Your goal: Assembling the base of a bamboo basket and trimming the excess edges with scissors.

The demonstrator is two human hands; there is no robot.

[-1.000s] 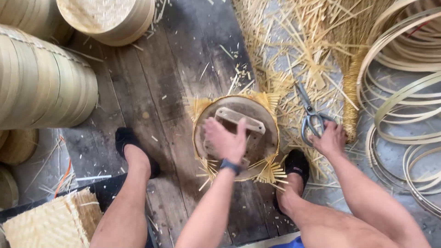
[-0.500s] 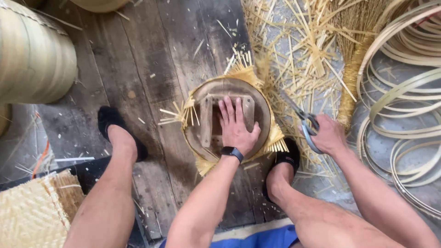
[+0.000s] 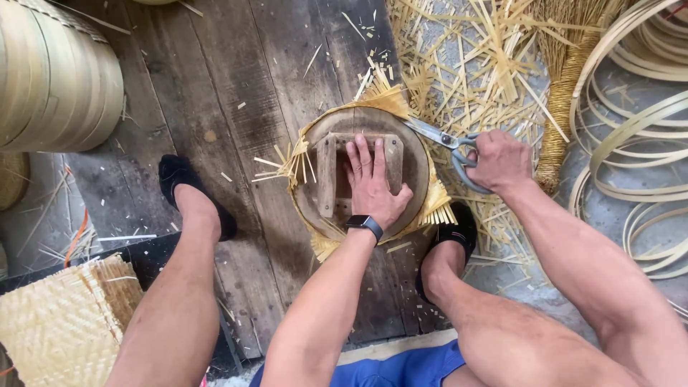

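Observation:
A round wooden form point(image 3: 416, 161) lies on the plank floor, pressing down a woven bamboo mat point(image 3: 383, 99) whose frayed strip ends stick out around its rim. My left hand point(image 3: 373, 183) rests flat on the form's wooden crosspieces, fingers spread; a dark watch is on that wrist. My right hand point(image 3: 502, 161) grips a pair of metal scissors point(image 3: 441, 136), whose blades point left and touch the form's upper right edge.
Stacked bamboo steamer rings point(image 3: 57, 79) stand at the upper left. Cut bamboo scraps point(image 3: 473, 64) litter the upper right, beside a bundle of strips point(image 3: 566, 79) and coiled bamboo hoops point(image 3: 638, 107). A woven mat point(image 3: 57, 322) lies at the lower left. My feet flank the form.
My right hand has lifted the scissors from the scrap pile and brought the blades to the form's rim. My left hand stays flat on the form.

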